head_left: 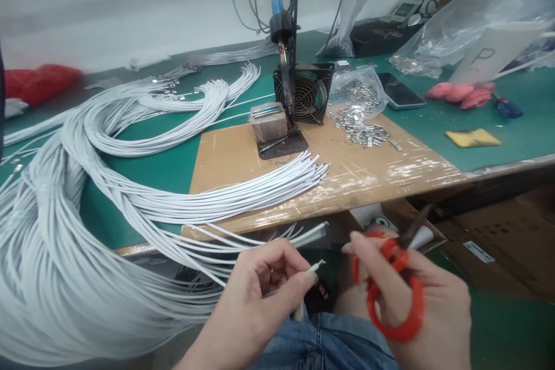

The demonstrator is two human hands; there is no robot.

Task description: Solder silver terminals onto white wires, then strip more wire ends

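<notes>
Between the thumb and fingers of my left hand (271,295) is the end of a white cable (313,267), with dark and reddish wire tips at its cut end. My right hand (416,295) is closed around scissors with red handles (410,324); their dark blades (416,228) point up and away from the cable. A large bundle of white cables (47,231) hangs over the table edge at the left. Several more white cable ends (277,185) lie in a row on the cardboard sheet (381,176).
A soldering iron (284,58) stands over a small block (269,122), before a black fan (310,92). To the right lie small metal pieces (362,118), a phone (399,91), a yellow sponge (472,138) and a blue-handled tool (508,107). Below the table edge sit cardboard boxes (507,231).
</notes>
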